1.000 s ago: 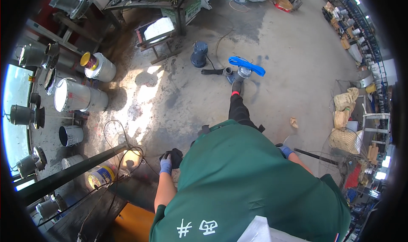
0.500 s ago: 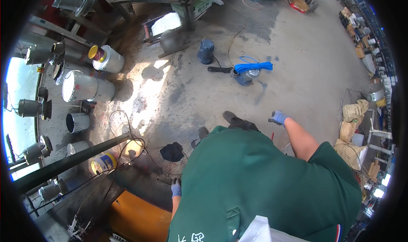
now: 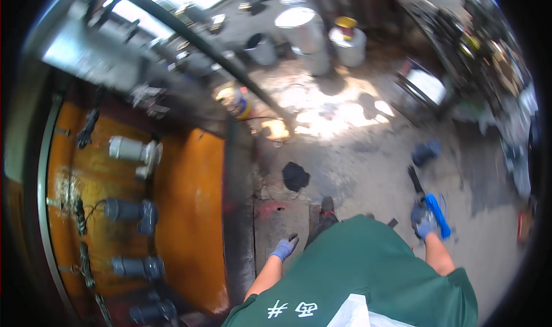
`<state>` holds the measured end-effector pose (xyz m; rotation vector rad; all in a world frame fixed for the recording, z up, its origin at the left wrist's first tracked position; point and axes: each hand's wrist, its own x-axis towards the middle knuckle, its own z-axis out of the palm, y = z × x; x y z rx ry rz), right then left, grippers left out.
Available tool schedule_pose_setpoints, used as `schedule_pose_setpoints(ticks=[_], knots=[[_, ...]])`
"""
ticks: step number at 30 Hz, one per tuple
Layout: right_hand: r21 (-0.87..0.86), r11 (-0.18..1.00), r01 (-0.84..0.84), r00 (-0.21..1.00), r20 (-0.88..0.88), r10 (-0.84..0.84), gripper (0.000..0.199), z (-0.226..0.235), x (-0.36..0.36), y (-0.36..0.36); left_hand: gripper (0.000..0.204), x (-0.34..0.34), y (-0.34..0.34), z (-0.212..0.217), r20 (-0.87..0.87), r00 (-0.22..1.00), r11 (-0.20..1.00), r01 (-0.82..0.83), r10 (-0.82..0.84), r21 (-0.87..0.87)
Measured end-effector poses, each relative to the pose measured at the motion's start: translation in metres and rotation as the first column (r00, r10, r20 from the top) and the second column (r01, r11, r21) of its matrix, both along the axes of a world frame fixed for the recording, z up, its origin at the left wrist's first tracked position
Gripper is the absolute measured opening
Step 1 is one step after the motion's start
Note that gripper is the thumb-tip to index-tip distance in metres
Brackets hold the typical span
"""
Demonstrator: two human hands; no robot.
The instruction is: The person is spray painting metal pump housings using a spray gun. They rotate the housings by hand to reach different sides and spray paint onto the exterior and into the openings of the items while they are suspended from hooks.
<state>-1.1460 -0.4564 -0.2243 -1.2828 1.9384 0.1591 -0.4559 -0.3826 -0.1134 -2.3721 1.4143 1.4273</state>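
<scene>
My right hand [image 3: 424, 229], in a blue-grey glove, reaches to the near side of a dark electric pump [image 3: 417, 213] on the floor. A bundled bright blue cable [image 3: 438, 216] lies along the pump's right side. Blur hides the fingers, so whether they grip the pump cannot be made out. My left hand [image 3: 284, 247], gloved alike with dark fingertips, hangs low over the floor, open and holding nothing. A black cloth [image 3: 295, 176] lies crumpled on the floor ahead of it. Another dark pump [image 3: 425, 153] stands farther off.
At left, an orange-lined booth [image 3: 190, 212] holds several hanging pumps [image 3: 131, 210]. A green post [image 3: 230, 68] slants across the view. Pale drums [image 3: 348, 45] and a grey bucket [image 3: 260, 49] stand at the back. A cluttered workbench [image 3: 443, 31] is at the far right.
My view has swung left, bringing the orange booth into sight. My right hand has moved from beside my body to the pump with the blue cable. The left hand has come forward into fuller view.
</scene>
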Motion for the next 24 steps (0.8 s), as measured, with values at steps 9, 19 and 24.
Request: schedule_pose_setpoints(ticks=[9, 19, 24], knots=[[0.265, 0.826, -0.498, 0.863, 0.057, 0.502, 0.032, 0.143, 0.104, -0.160, 0.048, 0.028, 0.239, -0.044, 0.264, 0.944, 0.970, -0.228, 0.200, 0.083], [0.177, 0.490, -0.854, 0.508, 0.077, 0.858, 0.015, 0.139, 0.155, -0.309, 0.049, 0.031, 0.242, -0.092, 0.129, 0.944, 0.940, -0.319, 0.303, 0.123], [-0.155, 0.419, -0.894, 0.378, 0.238, 0.895, 0.028, 0.103, 0.283, -0.377, 0.055, 0.044, 0.187, -0.092, 0.033, 0.700, 0.696, -0.702, 0.713, -0.154]])
